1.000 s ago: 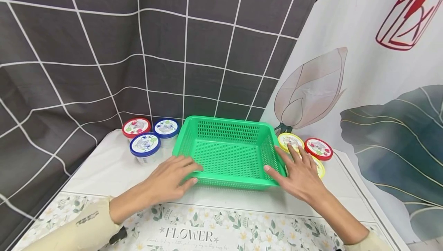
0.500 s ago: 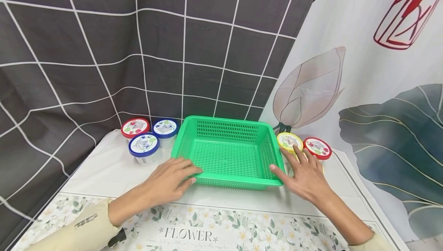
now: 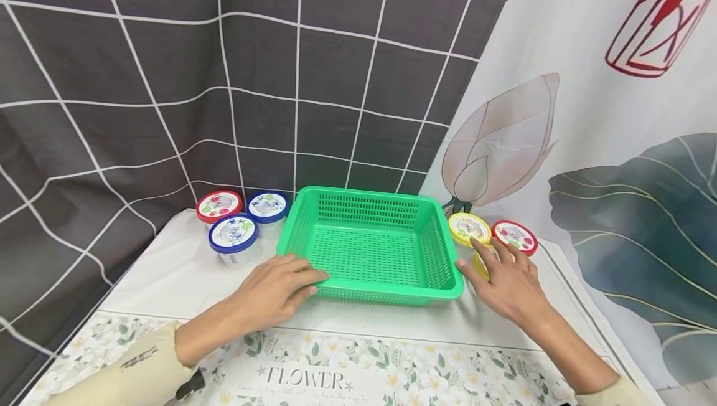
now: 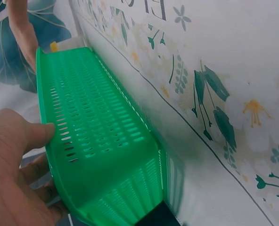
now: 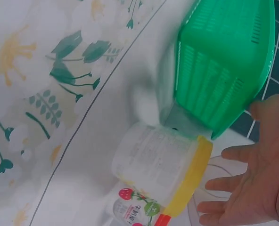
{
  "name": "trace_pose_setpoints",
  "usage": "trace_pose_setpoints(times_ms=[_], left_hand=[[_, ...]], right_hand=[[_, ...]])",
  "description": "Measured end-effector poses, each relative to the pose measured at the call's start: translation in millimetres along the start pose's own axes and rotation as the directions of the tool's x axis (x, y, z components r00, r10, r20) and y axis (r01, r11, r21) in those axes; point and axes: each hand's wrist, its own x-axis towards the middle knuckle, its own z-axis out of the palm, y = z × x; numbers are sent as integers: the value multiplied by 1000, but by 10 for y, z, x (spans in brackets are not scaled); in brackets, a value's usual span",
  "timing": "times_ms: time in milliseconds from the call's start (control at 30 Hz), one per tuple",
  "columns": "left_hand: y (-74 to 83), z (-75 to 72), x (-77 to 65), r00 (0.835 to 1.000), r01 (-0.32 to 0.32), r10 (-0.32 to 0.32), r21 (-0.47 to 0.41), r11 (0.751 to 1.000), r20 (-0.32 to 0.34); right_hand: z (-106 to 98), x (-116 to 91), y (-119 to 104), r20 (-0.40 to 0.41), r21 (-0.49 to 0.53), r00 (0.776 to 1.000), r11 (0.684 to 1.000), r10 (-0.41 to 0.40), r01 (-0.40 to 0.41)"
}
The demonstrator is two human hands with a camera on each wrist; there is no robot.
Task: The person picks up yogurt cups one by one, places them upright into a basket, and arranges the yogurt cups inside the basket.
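Observation:
A green perforated plastic basket (image 3: 370, 292) sits in the middle of the table. At its front left corner my left hand (image 3: 277, 291) holds the rim; in the left wrist view the thumb lies against the outer wall (image 4: 97, 108) and the fingers are behind the rim. Over the tubs to the basket's right hovers my right hand (image 3: 506, 286), fingers spread and nothing held. Under those fingers, a yellow-lidded tub (image 3: 480, 266) is partly hidden; the right wrist view shows its clear body (image 5: 153, 153). Another yellow-lidded tub (image 3: 469, 228) and a red-lidded tub (image 3: 514, 235) stand behind.
Left of the basket stand a red-lidded tub (image 3: 219, 205) and two blue-lidded tubs, one at the back (image 3: 267, 205) and one in front (image 3: 233, 233). A floral cloth (image 3: 358, 362) covers the table's front. A dark gridded curtain (image 3: 358, 82) hangs behind.
My right hand has moved right and away from the basket's right rim, over the front yellow-lidded tub. The left hand stays on the basket's corner.

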Motion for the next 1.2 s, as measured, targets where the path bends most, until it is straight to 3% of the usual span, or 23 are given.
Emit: trace_pose_setpoints(times_ms=[233,567,833,1200], left_hand=[[19,-7,14,1000,4,-4,3,1000,-5],[43,-27,30,997,45,-45,8,999,56],[41,-31,31,996,55,-56,2,998,64],[48,-47,52,995,64,-64,-4,998,79]], right_hand=[[13,28,82,22,-1,999,1000,25,-25],[38,79,158,45,-17,998,999,51,-51],[47,118,191,69,-50,994,996,79,-76],[-22,199,194,83,-91,995,995,58,-50]])
